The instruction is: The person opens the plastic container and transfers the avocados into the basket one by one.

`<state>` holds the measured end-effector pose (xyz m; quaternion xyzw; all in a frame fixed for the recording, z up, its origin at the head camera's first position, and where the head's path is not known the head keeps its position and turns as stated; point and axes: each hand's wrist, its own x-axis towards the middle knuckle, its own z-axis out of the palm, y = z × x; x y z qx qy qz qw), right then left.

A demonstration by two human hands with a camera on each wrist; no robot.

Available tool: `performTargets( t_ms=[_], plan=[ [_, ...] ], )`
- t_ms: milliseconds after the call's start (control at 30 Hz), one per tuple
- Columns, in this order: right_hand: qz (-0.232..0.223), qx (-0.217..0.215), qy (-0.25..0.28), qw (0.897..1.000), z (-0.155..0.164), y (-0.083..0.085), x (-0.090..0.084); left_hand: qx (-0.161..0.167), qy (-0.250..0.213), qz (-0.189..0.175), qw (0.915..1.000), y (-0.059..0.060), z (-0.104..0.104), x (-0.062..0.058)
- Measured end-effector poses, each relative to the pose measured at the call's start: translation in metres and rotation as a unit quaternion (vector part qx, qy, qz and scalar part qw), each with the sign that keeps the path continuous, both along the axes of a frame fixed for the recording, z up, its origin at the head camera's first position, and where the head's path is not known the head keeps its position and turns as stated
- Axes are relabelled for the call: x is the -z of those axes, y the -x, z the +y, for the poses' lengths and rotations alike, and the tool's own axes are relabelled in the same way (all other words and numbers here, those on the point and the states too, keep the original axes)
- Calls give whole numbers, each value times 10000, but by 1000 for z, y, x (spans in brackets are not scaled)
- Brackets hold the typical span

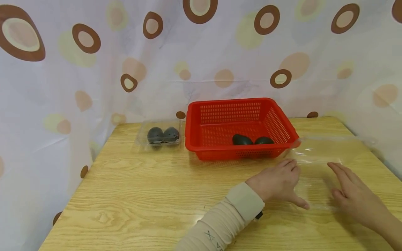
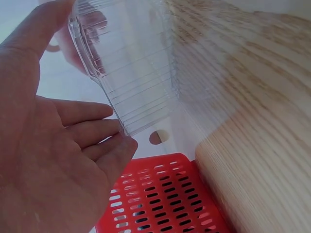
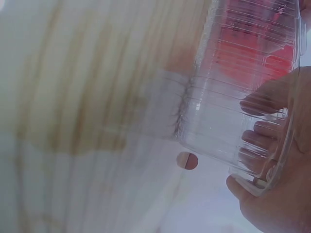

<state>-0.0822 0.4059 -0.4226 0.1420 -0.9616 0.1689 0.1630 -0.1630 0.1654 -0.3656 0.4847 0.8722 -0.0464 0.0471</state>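
Both your hands on clear plastic tray (image 1: 314, 167), lying on counter (image 1: 141, 195) right of red basket (image 1: 220, 139). Left hand (image 1: 277, 183) and right hand (image 1: 355, 193) flat, fingers straight, pressing sides. Probably light, flimsy, slippery: take by ribbed rim.

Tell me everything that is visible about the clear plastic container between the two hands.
The clear plastic container is transparent, thin and ribbed, with a flat rim. It looks empty. It lies on the wooden table, just right of the red basket. The left hand touches its left side with straight fingers, and the right hand touches its right side the same way.
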Motion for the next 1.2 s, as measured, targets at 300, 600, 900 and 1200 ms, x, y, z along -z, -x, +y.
performTargets(
  t_ms=[300,600,900,1200],
  plan=[
    [-210,61,194,9996,6,0,-4,-113,214,-198,9995,4,15,0],
    [-225,141,276,9993,14,-3,-3,-156,199,-351,9991,2,24,-3],
    [-354,376,248,9984,20,-4,-3,-155,75,-311,9994,1,31,-3],
    [-372,418,195,9982,26,-4,-4,-257,43,-434,9987,3,41,-2]
  ],
)
